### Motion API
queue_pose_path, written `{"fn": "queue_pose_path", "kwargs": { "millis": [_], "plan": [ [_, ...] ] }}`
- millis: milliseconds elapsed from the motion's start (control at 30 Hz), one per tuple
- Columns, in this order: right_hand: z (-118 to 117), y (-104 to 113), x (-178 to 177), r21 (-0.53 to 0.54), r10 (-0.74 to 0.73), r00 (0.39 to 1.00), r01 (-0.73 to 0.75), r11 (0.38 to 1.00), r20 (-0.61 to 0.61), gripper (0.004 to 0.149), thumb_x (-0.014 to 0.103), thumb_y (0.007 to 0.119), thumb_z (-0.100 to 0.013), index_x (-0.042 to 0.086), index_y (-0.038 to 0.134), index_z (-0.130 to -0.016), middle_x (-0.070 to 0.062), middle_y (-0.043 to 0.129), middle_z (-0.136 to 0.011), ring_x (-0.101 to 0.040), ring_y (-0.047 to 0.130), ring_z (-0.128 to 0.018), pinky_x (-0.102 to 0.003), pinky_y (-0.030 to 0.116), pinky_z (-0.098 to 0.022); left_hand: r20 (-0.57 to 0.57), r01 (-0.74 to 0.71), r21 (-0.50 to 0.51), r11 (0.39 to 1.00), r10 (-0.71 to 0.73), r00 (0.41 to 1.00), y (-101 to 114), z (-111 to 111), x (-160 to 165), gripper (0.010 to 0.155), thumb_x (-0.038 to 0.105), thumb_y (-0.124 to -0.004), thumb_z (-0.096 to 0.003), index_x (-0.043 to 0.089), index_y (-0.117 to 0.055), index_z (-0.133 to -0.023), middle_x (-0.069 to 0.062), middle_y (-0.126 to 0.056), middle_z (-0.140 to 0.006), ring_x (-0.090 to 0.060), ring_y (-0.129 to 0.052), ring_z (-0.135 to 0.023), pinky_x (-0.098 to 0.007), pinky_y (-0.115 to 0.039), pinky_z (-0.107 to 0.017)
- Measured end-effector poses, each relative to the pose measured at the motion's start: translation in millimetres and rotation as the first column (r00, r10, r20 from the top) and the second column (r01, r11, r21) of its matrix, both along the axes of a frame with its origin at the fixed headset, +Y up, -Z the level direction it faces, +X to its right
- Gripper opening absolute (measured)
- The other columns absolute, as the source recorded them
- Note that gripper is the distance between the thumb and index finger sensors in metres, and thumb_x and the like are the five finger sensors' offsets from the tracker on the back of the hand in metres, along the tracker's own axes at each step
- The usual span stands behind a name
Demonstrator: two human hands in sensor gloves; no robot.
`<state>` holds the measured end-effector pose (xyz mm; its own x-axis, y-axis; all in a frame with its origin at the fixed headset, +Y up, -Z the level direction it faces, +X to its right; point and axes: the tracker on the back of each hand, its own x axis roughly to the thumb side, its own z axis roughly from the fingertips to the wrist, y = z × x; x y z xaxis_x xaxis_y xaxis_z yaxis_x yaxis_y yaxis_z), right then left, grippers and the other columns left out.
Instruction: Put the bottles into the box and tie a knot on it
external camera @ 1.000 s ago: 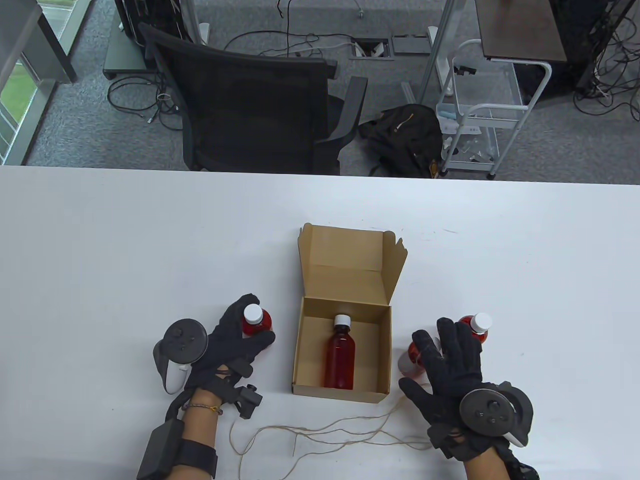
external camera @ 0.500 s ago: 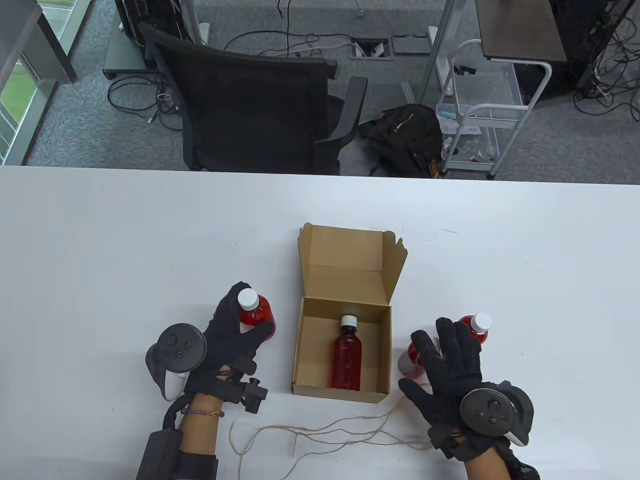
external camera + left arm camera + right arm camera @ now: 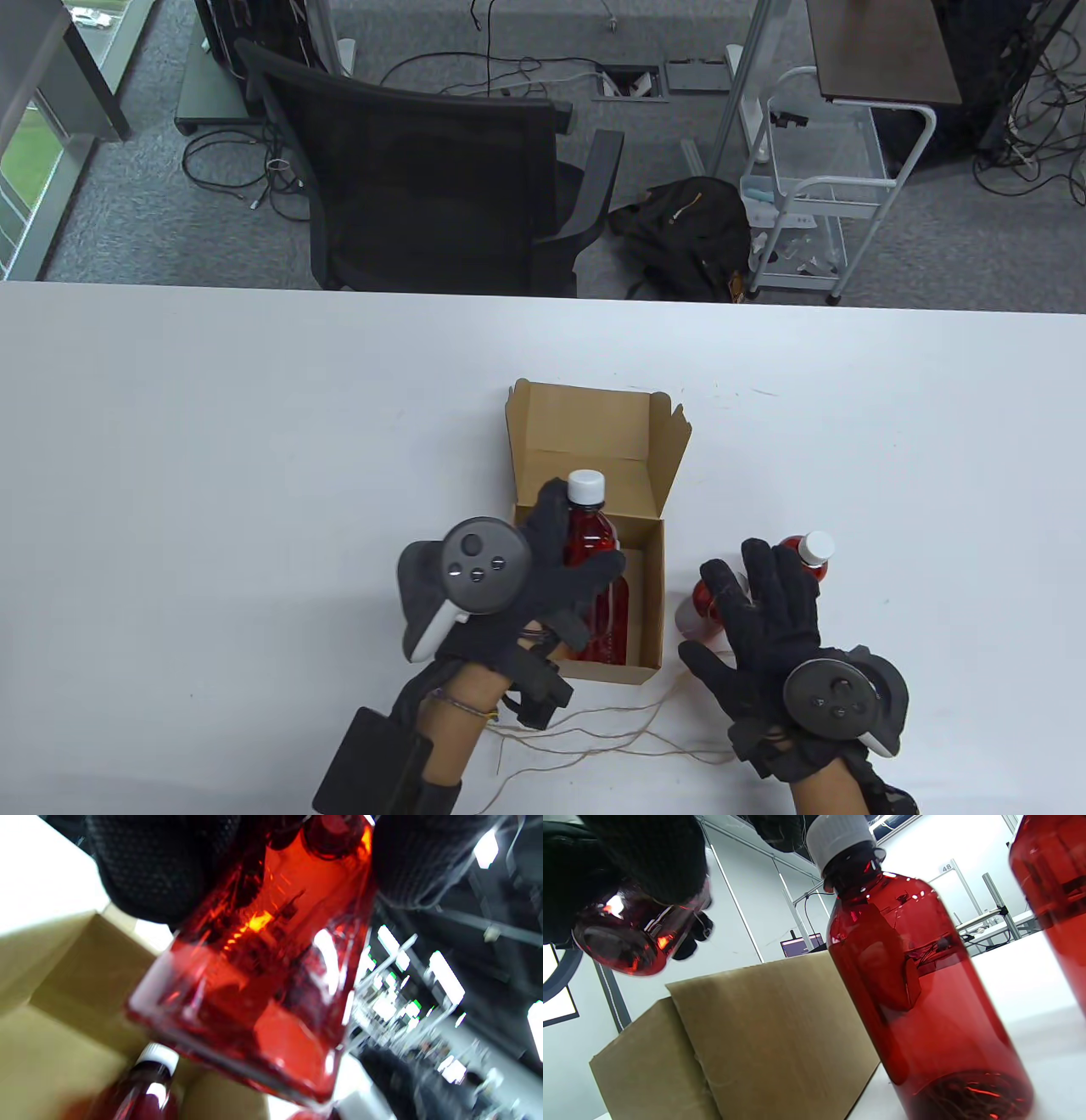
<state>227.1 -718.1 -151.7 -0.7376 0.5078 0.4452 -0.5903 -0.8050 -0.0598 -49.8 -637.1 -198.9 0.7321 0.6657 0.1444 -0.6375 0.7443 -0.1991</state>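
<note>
- Bottles are going into the box (image 3: 657,594): the left hand (image 3: 543,586) grips one red bottle (image 3: 588,531) over the open box, above another bottle (image 3: 146,1086) lying inside.
- Right hand (image 3: 768,624) rests with fingers spread against two standing bottles (image 3: 806,556) beside the box, gripping neither.
- Next, probably: lower the held bottle alongside the first.
- Twine (image 3: 628,734) lies on the white counter (image 3: 254,424); office chair (image 3: 424,170) and cables beyond.
</note>
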Motion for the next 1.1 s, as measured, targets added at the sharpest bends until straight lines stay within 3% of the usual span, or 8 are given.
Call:
{"fn": "queue_pose_path", "kwargs": {
  "millis": [133,200,367,633,833,1100],
  "plan": [
    [0.4,-0.1,0.8,0.006,-0.003,1.0,0.003,1.0,-0.001,0.08,0.052,0.078,-0.048,0.02,0.041,-0.112,-0.025,0.018,-0.114,-0.053,0.011,-0.096,-0.07,0.012,-0.064,0.012,0.128,-0.13,0.983,-0.128,0.992,-25.2,-12.1,33.7,0.099,0.061,-0.088,-0.0492,-0.001,-0.048,-0.115,-0.032,-0.083,-0.103,-0.044,-0.107,-0.069,-0.044,-0.094,-0.043],
    [0.4,-0.3,1.2,0.003,-0.007,1.0,0.007,1.0,-0.001,0.081,0.052,0.078,-0.048,0.02,0.041,-0.112,-0.025,0.018,-0.114,-0.053,0.011,-0.096,-0.069,0.013,-0.064,-0.001,0.16,-0.145,0.976,-0.162,0.987,-32.4,-16.3,39.9,0.099,0.062,-0.088,-0.0497,-0.002,-0.048,-0.115,-0.032,-0.083,-0.103,-0.044,-0.107,-0.068,-0.043,-0.094,-0.043],
    [-0.7,0.0,1.4,0.001,-0.014,1.0,0.014,1.0,-0.004,0.08,0.052,0.078,-0.048,0.02,0.041,-0.112,-0.025,0.018,-0.114,-0.053,0.011,-0.096,-0.069,0.013,-0.064,0.021,0.124,-0.231,0.965,-0.123,0.992,-48.1,-21.9,47.2,0.099,0.062,-0.087,-0.0504,-0.004,-0.048,-0.114,-0.035,-0.083,-0.102,-0.044,-0.107,-0.067,-0.043,-0.094,-0.042],
    [-1.0,0.6,2.7,0.003,-0.018,1.0,0.018,1.0,-0.001,0.08,0.052,0.078,-0.049,0.02,0.041,-0.112,-0.025,0.018,-0.114,-0.053,0.011,-0.096,-0.07,0.013,-0.064,0.037,0.212,-0.322,0.923,-0.211,0.977,-60.5,-30.4,54.8,0.099,0.062,-0.086,-0.051,-0.004,-0.049,-0.114,-0.036,-0.085,-0.1,-0.042,-0.109,-0.064,-0.039,-0.095,-0.04],
    [-1.3,0.2,2.5,-0.002,-0.019,1.0,0.019,1.0,-0.004,0.08,0.052,0.078,-0.048,0.02,0.041,-0.112,-0.025,0.018,-0.114,-0.053,0.011,-0.096,-0.069,0.013,-0.064,0.035,0.234,-0.313,0.921,-0.235,0.971,-62.3,-31.5,55.0,0.096,0.059,-0.085,-0.052,-0.004,-0.048,-0.114,-0.037,-0.083,-0.102,-0.043,-0.108,-0.065,-0.039,-0.096,-0.041],
    [-1.3,-0.9,1.6,-0.013,-0.012,1.0,0.012,1.0,-0.008,0.08,0.052,0.078,-0.048,0.02,0.041,-0.112,-0.025,0.018,-0.114,-0.053,0.011,-0.096,-0.069,0.013,-0.064,0.035,0.148,-0.272,0.951,-0.144,0.989,-44.8,-22.2,42.3,0.093,0.058,-0.084,-0.0527,-0.003,-0.049,-0.114,-0.037,-0.081,-0.103,-0.047,-0.105,-0.07,-0.043,-0.095,-0.044]
  ]
}}
